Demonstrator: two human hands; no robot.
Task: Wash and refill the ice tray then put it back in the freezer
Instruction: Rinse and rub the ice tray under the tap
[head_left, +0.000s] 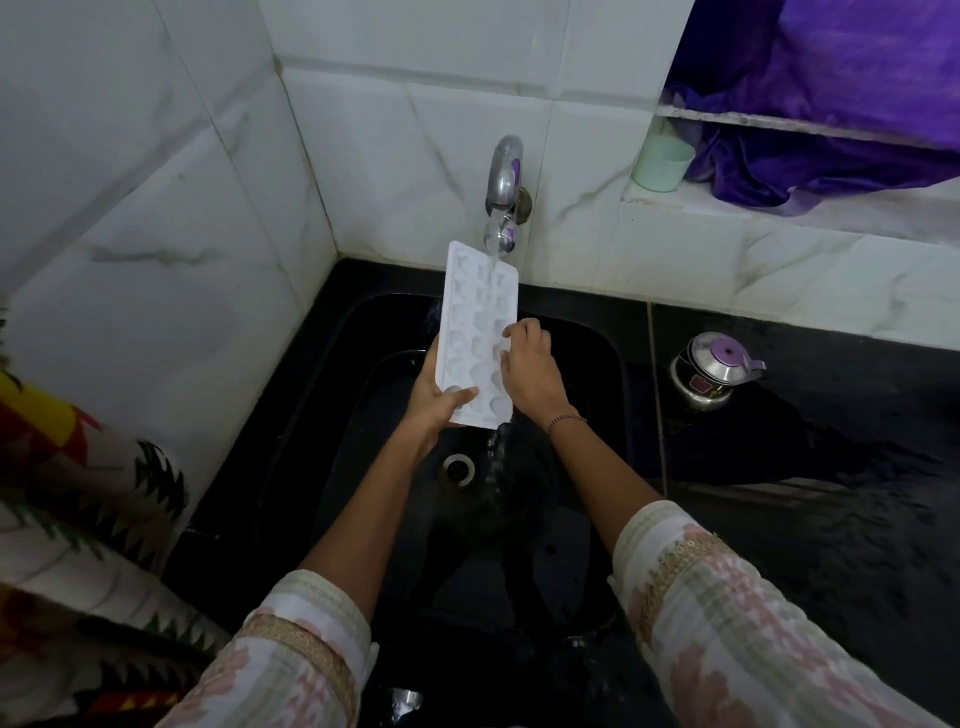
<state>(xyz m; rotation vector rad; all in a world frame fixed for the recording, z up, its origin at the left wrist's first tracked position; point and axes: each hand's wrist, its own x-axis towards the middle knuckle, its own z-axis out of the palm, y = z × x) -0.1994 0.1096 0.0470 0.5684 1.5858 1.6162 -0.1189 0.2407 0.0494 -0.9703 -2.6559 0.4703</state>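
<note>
Fingers of left hand (434, 402) concealed behind white plastic moulded ice tray (475, 322); thumb alone visible. Right hand (530, 369) covers part of tray's right edge. Shiny purple cloth (831, 104) cut off by top and right edges. Label on small steel kettle (711, 371) illegible. Multicoloured patterned fabric (62, 493) cut off by left edge

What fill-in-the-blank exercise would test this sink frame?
1. Water from the tap falls onto the white ____ held over the sink.
2. The steel kettle stands on the sink's ____ side.
3. The cup on the ledge is pale ____.
Missing: ice tray; right; green.
</note>
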